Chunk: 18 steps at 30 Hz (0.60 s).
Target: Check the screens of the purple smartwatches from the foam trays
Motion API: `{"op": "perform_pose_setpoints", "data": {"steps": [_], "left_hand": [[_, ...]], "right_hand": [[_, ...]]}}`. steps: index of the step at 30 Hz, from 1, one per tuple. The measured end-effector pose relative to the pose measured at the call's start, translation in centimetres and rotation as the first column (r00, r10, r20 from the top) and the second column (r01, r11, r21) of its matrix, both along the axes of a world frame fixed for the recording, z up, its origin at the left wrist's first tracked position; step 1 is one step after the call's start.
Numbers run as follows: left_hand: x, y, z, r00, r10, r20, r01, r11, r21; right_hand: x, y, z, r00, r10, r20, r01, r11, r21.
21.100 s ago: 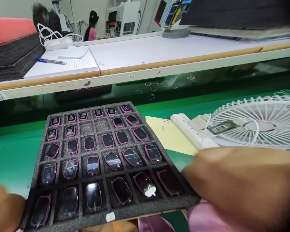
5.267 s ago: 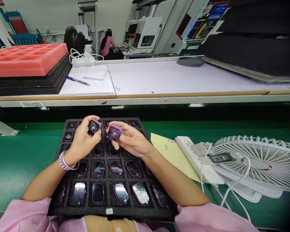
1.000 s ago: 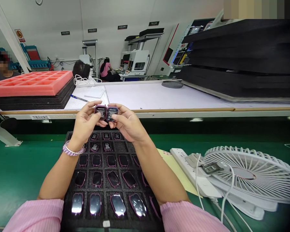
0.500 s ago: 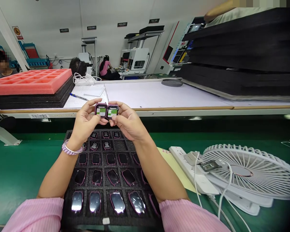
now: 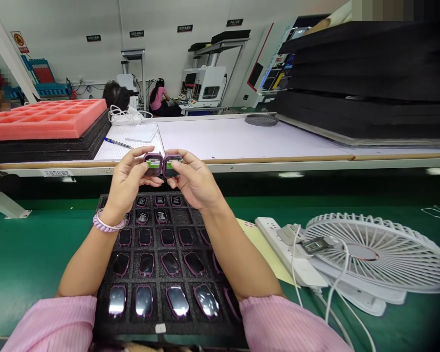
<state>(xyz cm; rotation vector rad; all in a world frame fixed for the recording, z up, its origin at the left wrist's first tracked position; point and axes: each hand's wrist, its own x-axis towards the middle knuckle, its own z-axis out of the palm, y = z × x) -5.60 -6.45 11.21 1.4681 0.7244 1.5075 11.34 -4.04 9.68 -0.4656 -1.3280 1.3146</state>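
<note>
Side by side above the far end of the tray, two purple-rimmed smartwatches face me with lit screens. My left hand (image 5: 126,178) grips the left smartwatch (image 5: 153,168), its thumb at the screen's edge. The right smartwatch (image 5: 170,172) is in my right hand (image 5: 196,178), whose thumb lies over the display. Both displays show a green band and pale text, too small to read. Beneath my arms a black foam tray (image 5: 161,278) carries rows of similar watches; several at the far end have lit text, and the nearer ones are dark. My forearm covers part of the right column.
A white fan (image 5: 374,254) lies at the right beside a power strip (image 5: 289,254) with cables. On the raised shelf stand a pink foam tray (image 5: 47,120), papers with a pen (image 5: 117,143), and a tall black foam stack (image 5: 366,83). Other people are in the background.
The content on both watch screens has shifted, with a larger dark area now below the green band. My right thumb has moved up across its screen. The view has tilted slightly.
</note>
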Motion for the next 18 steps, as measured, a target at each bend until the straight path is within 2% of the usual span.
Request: {"op": "perform_pose_setpoints", "data": {"steps": [9,18], "left_hand": [[0.27,0.16,-0.22,0.999,0.029,-0.035,-0.028,0.999,0.025],[0.27,0.09,-0.11,0.999,0.036,-0.018,-0.036,0.999,0.027]], "right_hand": [[-0.14,-0.08,-0.17,0.997,-0.056,0.045,0.054,0.997,0.046],[-0.30,-0.36,0.10,0.999,-0.035,0.036,0.035,0.999,0.003]]}}
